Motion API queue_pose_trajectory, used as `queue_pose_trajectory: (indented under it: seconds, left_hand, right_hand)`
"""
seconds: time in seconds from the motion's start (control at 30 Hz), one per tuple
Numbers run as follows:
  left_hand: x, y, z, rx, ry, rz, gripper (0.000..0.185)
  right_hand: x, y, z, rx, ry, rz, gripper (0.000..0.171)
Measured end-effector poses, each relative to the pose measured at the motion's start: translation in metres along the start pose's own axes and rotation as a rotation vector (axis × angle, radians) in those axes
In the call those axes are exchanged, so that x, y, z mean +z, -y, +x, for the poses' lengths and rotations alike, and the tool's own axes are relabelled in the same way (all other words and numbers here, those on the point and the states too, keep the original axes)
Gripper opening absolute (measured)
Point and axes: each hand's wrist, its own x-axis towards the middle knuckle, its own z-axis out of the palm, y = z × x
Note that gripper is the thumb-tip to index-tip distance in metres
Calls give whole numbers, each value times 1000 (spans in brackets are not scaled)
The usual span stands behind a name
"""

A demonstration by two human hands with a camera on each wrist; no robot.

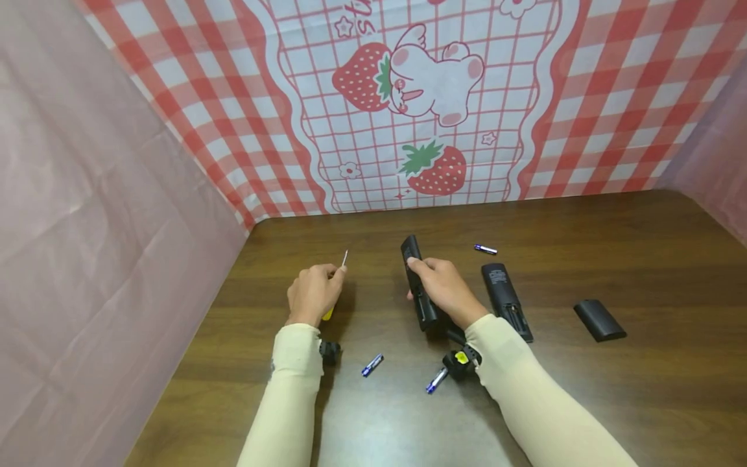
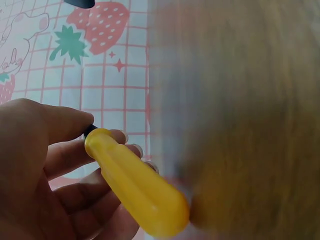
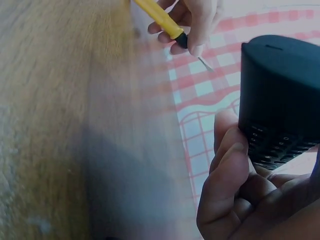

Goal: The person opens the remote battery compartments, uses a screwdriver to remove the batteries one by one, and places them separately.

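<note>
we see the remote [image 1: 419,285] just right of the frame's centre in the head view, a black bar gripped by our right hand [image 1: 443,288], whose fingers curl round its middle while its far end pokes out above the knuckles. in the right wrist view the remote [image 3: 280,95] fills the right side, keypad facing the fingers [image 3: 227,165] wrapped under it. our left hand [image 1: 312,292] sits left of centre, well apart from the remote, and holds a screwdriver [image 1: 335,285]: the thin metal tip sticks up past the fingers and the yellow handle shows below the palm. the left wrist view has that yellow handle [image 2: 135,185] lying across the curled fingers [image 2: 60,125]. both forearms, in cream sleeves, reach up from the bottom edge.

on the brown table [image 1: 642,389], a second remote [image 1: 505,299] lies just right of our right hand, back up, with a black cover [image 1: 599,320] further right. one battery [image 1: 485,249] lies above it, another [image 1: 371,364] between the arms, a third [image 1: 436,380] by the right wrist. a red checked strawberry cloth [image 1: 613,84] hangs across the top.
</note>
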Motion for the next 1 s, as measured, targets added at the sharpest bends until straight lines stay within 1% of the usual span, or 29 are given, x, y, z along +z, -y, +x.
queue_pose_trajectory:
  seconds: [0.1, 0.33, 0.5, 0.63, 0.8, 1.0]
  left_hand:
    - [-1, 1, 2, -9, 10, 1, 35]
    - [0, 3, 3, -37, 71, 20, 32]
    - [0, 5, 2, -40, 81, -1, 26]
    - [1, 7, 4, -41, 109, -7, 25]
    - [2, 8, 5, -45, 124, -26, 23]
    - [3, 10, 4, -65, 146, -58, 21]
  right_hand:
    - [-1, 0, 0, 1, 1, -1, 53]
    - [-2, 0, 0, 7, 11, -17, 56]
    - [-1, 1, -1, 6, 11, -17, 55]
    - [-2, 1, -1, 6, 12, -22, 54]
    - [-3, 2, 0, -6, 17, -23, 54]
    - [-3, 1, 0, 8, 27, -22, 56]
